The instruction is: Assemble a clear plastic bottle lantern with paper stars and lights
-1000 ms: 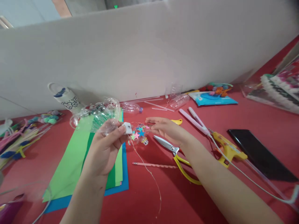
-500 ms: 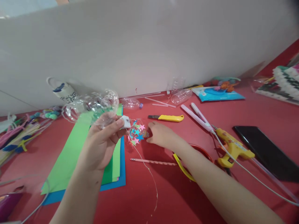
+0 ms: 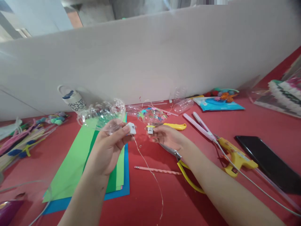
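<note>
My left hand (image 3: 111,141) is closed around the neck of a clear plastic piece with curled strips (image 3: 101,114). Its thumb presses a small white box (image 3: 132,128), from which a thin fairy-light wire (image 3: 146,161) trails down over the table. Facing it, my right hand (image 3: 168,136) pinches the lower end of a clear, rounded plastic piece with colourful stars (image 3: 152,115). A small white part (image 3: 150,129) with a yellow rim shows at that end. Beneath my right wrist lie yellow-handled scissors (image 3: 188,177), and behind my fingers a yellow box cutter (image 3: 177,126).
Green and blue sheets (image 3: 68,169) lie under my left arm. A pink pencil (image 3: 157,170) rests in front. To the right are a pink flat iron (image 3: 198,125), a yellow glue gun (image 3: 235,157) and a black phone (image 3: 268,163). A white panel (image 3: 150,62) stands behind.
My right hand has lifted and turned the star-decorated piece, so its white end now faces me. My left hand keeps its hold. The view has tilted up slightly.
</note>
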### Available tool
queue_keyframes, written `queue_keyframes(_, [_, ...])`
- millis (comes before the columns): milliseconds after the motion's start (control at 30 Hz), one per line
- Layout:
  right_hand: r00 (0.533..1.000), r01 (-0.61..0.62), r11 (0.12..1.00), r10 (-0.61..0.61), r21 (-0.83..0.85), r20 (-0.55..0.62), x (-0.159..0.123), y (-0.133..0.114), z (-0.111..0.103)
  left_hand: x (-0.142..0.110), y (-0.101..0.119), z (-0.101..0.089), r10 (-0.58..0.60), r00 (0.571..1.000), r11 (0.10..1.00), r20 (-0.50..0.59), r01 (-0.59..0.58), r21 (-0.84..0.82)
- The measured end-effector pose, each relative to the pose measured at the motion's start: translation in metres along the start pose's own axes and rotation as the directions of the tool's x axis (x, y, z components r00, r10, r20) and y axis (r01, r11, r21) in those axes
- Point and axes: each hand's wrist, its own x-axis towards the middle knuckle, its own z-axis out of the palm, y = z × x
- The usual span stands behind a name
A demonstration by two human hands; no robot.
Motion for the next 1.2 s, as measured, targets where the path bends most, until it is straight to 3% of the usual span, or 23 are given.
queue_keyframes(167, [1.000, -0.005, 0.993, 0.003, 0.121, 0.021, 0.002, 0.001, -0.002, 0.002, -0.004, -0.003, -0.019, 1.000, 1.000, -0.003, 0.019, -0.020])
queue_keyframes(300, [0.999, -0.031, 0.997, 0.032, 0.067, -0.018, 0.006, 0.005, -0.002, 0.001, -0.005, -0.001, -0.047, 0.999, 0.998, 0.006, 0.047, -0.040])
queue_keyframes(400, [0.994, -0.062, 0.996, 0.057, -0.058, -0.096, 0.010, 0.011, 0.000, 0.001, -0.006, 0.001, -0.060, 0.998, 0.997, 0.005, 0.060, -0.056])
queue_keyframes(500, [0.967, -0.074, 0.966, 0.009, -0.246, -0.256, 0.013, 0.019, 0.001, 0.001, -0.007, 0.002, -0.078, 0.997, 0.994, 0.013, 0.079, -0.079])
queue_keyframes(567, [0.936, -0.081, 0.915, -0.066, -0.395, -0.345, 0.015, 0.023, 0.001, 0.001, -0.008, 0.002, -0.093, 0.995, 0.992, 0.034, 0.095, -0.088])
queue_keyframes(667, [0.905, -0.102, 0.801, -0.171, -0.590, -0.389, 0.014, 0.028, 0.001, 0.000, -0.009, 0.002, -0.130, 0.989, 0.986, 0.075, 0.137, -0.091])
queue_keyframes(800, [0.894, -0.100, 0.670, -0.263, -0.735, -0.362, 0.012, 0.027, 0.002, -0.003, -0.009, 0.004, -0.203, 0.971, 0.972, 0.128, 0.216, -0.091])
queue_keyframes(900, [0.876, -0.047, 0.624, -0.348, -0.780, -0.332, 0.006, 0.012, 0.006, -0.004, -0.010, 0.006, -0.215, 0.966, 0.970, 0.143, 0.229, -0.085])
queue_keyframes(1000, [0.842, 0.081, 0.616, -0.463, -0.783, -0.277, -0.011, -0.018, 0.018, -0.003, -0.012, 0.006, -0.199, 0.969, 0.973, 0.147, 0.214, -0.092])
queue_keyframes(1100, [0.825, 0.281, 0.611, -0.548, -0.740, -0.139, -0.037, -0.047, 0.037, -0.002, -0.015, 0.005, -0.181, 0.974, 0.976, 0.139, 0.195, -0.095])
queue_keyframes(1200, [0.816, 0.399, 0.581, -0.578, -0.709, -0.015, -0.060, -0.057, 0.054, -0.006, -0.019, 0.004, -0.167, 0.977, 0.977, 0.130, 0.182, -0.109])
